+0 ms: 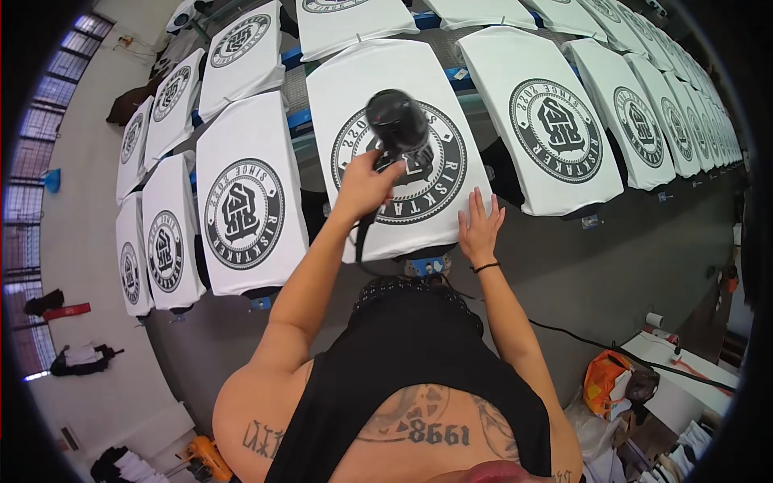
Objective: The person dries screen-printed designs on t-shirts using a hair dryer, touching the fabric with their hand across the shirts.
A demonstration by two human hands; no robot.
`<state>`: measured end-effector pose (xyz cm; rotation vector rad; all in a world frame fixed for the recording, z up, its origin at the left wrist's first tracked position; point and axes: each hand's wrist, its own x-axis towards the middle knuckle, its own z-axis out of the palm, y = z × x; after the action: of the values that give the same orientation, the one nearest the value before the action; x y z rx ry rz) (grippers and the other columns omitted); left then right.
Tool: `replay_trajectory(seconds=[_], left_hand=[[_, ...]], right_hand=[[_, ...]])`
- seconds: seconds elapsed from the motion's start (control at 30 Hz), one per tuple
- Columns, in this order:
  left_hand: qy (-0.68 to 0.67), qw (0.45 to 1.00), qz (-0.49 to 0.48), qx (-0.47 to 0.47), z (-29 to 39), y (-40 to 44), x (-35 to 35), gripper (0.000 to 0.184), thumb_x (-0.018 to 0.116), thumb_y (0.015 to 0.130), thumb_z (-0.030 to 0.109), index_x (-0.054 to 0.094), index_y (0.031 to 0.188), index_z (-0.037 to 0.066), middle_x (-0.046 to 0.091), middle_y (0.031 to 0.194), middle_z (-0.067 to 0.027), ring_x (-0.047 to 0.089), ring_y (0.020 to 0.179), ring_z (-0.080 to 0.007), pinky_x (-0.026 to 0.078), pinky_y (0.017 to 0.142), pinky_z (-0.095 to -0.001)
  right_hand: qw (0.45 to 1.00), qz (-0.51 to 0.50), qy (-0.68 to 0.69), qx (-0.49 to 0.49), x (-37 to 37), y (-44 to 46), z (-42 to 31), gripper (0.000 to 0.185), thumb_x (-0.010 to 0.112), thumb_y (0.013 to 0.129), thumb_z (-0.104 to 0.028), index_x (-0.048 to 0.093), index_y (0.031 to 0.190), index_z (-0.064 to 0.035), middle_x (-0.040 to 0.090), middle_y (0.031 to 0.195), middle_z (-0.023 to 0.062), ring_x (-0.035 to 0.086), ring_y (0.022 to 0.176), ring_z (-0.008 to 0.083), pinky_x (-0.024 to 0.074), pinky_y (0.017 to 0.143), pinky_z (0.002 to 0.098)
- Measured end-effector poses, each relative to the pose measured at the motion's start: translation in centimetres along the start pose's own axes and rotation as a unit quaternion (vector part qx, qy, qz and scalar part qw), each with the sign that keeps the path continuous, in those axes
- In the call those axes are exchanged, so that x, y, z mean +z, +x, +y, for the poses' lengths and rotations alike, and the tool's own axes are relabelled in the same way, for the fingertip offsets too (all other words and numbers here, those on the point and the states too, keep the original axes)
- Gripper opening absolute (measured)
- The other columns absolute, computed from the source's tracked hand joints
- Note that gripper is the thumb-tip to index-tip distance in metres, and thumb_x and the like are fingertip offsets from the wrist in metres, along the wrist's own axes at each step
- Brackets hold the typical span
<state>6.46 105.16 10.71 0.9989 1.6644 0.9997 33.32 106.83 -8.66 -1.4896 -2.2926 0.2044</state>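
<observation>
My left hand (pixel 370 185) is wrapped round the handle of a black hair dryer (pixel 396 119). The dryer is over a white T-shirt (pixel 366 72) stretched flat on a board in front of me. It covers part of the shirt's round black print, which reads "RISKTAKER" and "SINCE 2022". At the right edge of the same shirt lies my right hand (pixel 481 227), fingers straight and touching the fabric. From the dryer's handle a black cord (pixel 547 324) runs down past my waist and off to the right.
Several more printed white shirts, such as one on the right (pixel 515 72) and one on the left (pixel 241 137), are stretched on boards in long rows. Lower right stands a white table (pixel 684 394) beside an orange bag (pixel 605 378). Clothes (pixel 84 360) hang on the left wall.
</observation>
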Motion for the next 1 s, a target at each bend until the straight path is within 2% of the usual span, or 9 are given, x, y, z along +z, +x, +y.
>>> replay_trajectory(seconds=[0.13, 0.2, 0.33, 0.47, 0.67, 0.77, 0.87, 1.0], left_hand=[[-0.029, 0.999, 0.023, -0.011, -1.6, -3.3, -3.0, 0.035, 0.071, 0.092, 0.024, 0.064, 0.107, -0.008, 0.059, 0.056, -0.0034, 0.057, 0.046, -0.0101, 0.047, 0.045, -0.0266], [-0.041, 0.996, 0.051, -0.057, -1.6, -4.6, -4.2, 0.035, 0.071, 0.091, 0.024, 0.064, 0.106, -0.007, 0.058, 0.056, -0.0027, 0.055, 0.045, -0.0096, 0.046, 0.044, -0.0260], [-0.033, 0.991, 0.127, -0.028, -2.9, -4.3, -5.4, 0.032, 0.072, 0.091, 0.023, 0.065, 0.104, -0.006, 0.058, 0.057, -0.0032, 0.055, 0.045, -0.0091, 0.046, 0.043, -0.0256], [-0.050, 0.988, 0.149, -0.014, -2.5, -1.4, -6.5, 0.028, 0.072, 0.090, 0.022, 0.066, 0.095, -0.005, 0.059, 0.056, -0.0035, 0.055, 0.044, -0.0097, 0.046, 0.043, -0.0260], [-0.033, 0.991, 0.126, -0.007, -1.1, 4.4, -6.0, 0.029, 0.072, 0.091, 0.022, 0.064, 0.092, -0.006, 0.061, 0.064, -0.0045, 0.058, 0.049, -0.0109, 0.048, 0.044, -0.0267], [-0.050, 0.995, 0.080, 0.018, -0.2, 6.4, -4.7, 0.028, 0.071, 0.091, 0.022, 0.063, 0.091, -0.005, 0.060, 0.065, -0.0044, 0.058, 0.049, -0.0114, 0.048, 0.044, -0.0269], [-0.056, 0.998, 0.020, 0.014, 0.5, 6.6, -3.3, 0.027, 0.071, 0.091, 0.021, 0.063, 0.089, -0.004, 0.060, 0.064, -0.0048, 0.058, 0.048, -0.0116, 0.048, 0.045, -0.0267], [-0.004, 1.000, 0.011, 0.002, 0.4, 4.4, -1.3, 0.027, 0.072, 0.093, 0.022, 0.062, 0.090, -0.003, 0.058, 0.064, -0.0030, 0.055, 0.050, -0.0096, 0.046, 0.045, -0.0259]], right_hand=[[0.999, -0.011, -0.018, -0.032, 1.0, 1.9, -0.5, 0.059, 0.052, 0.100, -0.038, 0.044, 0.149, -0.0061, 0.038, 0.159, 0.0058, 0.021, 0.147, 0.0413, 0.0100, 0.118, 0.0646], [0.999, -0.014, -0.027, -0.043, 1.8, 3.8, -0.8, 0.060, 0.052, 0.100, -0.039, 0.043, 0.150, -0.0069, 0.036, 0.160, 0.0051, 0.020, 0.148, 0.0416, 0.0103, 0.118, 0.0646], [0.996, -0.023, -0.027, -0.080, 3.0, 8.0, -1.3, 0.063, 0.049, 0.101, -0.043, 0.039, 0.152, -0.0079, 0.032, 0.162, 0.0035, 0.018, 0.148, 0.0430, 0.0100, 0.118, 0.0655], [0.997, -0.033, -0.055, -0.046, 4.2, 10.0, -1.3, 0.067, 0.047, 0.101, -0.046, 0.035, 0.154, -0.0079, 0.031, 0.163, 0.0039, 0.013, 0.150, 0.0440, 0.0079, 0.116, 0.0693], [0.995, -0.065, -0.063, -0.051, 3.9, 9.3, -0.7, 0.067, 0.046, 0.101, -0.049, 0.038, 0.154, -0.0081, 0.030, 0.163, 0.0036, 0.011, 0.152, 0.0432, 0.0049, 0.115, 0.0705], [0.995, -0.061, -0.057, -0.050, 3.3, 8.9, -0.6, 0.063, 0.048, 0.101, -0.046, 0.042, 0.151, -0.0076, 0.035, 0.161, 0.0040, 0.015, 0.150, 0.0427, 0.0066, 0.116, 0.0687], [0.997, -0.054, -0.043, -0.040, 2.8, 8.8, -0.4, 0.060, 0.049, 0.101, -0.044, 0.045, 0.149, -0.0070, 0.039, 0.159, 0.0042, 0.020, 0.148, 0.0425, 0.0093, 0.117, 0.0669], [0.998, -0.028, -0.038, -0.037, 2.9, 9.6, -0.3, 0.059, 0.049, 0.101, -0.042, 0.044, 0.149, -0.0076, 0.038, 0.159, 0.0040, 0.021, 0.148, 0.0423, 0.0111, 0.117, 0.0662]])
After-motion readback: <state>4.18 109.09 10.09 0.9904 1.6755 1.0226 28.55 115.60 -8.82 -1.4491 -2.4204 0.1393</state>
